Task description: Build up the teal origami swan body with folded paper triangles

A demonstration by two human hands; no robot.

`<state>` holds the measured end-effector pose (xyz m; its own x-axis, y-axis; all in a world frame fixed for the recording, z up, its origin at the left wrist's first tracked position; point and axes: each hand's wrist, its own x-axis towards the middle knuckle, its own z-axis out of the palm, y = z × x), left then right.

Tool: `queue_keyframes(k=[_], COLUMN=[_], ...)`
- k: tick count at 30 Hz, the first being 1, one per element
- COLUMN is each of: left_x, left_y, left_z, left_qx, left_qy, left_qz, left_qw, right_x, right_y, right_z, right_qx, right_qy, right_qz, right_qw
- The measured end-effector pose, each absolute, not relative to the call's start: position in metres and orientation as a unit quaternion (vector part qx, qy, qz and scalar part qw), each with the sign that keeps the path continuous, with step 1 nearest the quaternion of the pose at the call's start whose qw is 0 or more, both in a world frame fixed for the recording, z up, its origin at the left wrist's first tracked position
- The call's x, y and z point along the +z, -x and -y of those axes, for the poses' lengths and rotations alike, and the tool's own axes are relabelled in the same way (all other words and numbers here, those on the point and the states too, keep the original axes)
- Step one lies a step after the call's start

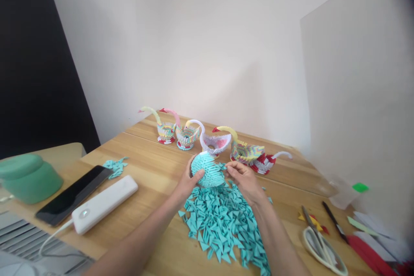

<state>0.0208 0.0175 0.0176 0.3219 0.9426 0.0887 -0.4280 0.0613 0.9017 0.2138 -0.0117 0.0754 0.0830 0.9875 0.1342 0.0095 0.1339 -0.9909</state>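
My left hand (187,181) cups a round teal modular-origami body (208,170), thumb pressed on its side. My right hand (242,177) pinches a small teal folded paper piece against the body's right edge. Both hands hover over a big pile of teal triangular paper pieces (223,224) spread on the wooden table (155,168). Behind the hands stands a row of several finished paper swans (215,142) in mixed colours.
At left lie a white power bank (105,202) with cable, a dark phone (73,194), a green cap (29,177) and a few teal pieces (115,166). At right lie scissors (320,246), a black pen (334,222), coloured paper scraps and a clear cup (341,189).
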Motion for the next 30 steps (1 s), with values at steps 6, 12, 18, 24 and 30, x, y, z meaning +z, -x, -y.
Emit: queue_keyframes(k=[6, 12, 18, 24, 30], left_x=[0.0169, 0.0205, 0.0241, 0.0208, 0.0216], left_y=[-0.0218, -0.0213, -0.0204, -0.0188, -0.0204], left_z=[-0.0179, -0.0161, -0.0132, -0.0166, -0.0185], left_qx=[0.517, 0.512, 0.514, 0.5, 0.511], left_qy=[-0.419, -0.401, -0.391, -0.38, -0.369], left_qz=[-0.266, -0.269, -0.256, -0.245, -0.263], left_qw=[0.697, 0.71, 0.72, 0.738, 0.731], right_x=[0.0744, 0.0762, 0.0759, 0.0779, 0.0791], right_y=[-0.2145, -0.2152, -0.2169, -0.2165, -0.2161], right_z=[0.0107, 0.0108, 0.011, 0.0113, 0.0123], right_qx=[0.435, 0.437, 0.445, 0.438, 0.443], right_qy=[0.485, 0.491, 0.489, 0.488, 0.481], right_qz=[0.518, 0.515, 0.514, 0.521, 0.523], right_qw=[0.554, 0.55, 0.547, 0.545, 0.547])
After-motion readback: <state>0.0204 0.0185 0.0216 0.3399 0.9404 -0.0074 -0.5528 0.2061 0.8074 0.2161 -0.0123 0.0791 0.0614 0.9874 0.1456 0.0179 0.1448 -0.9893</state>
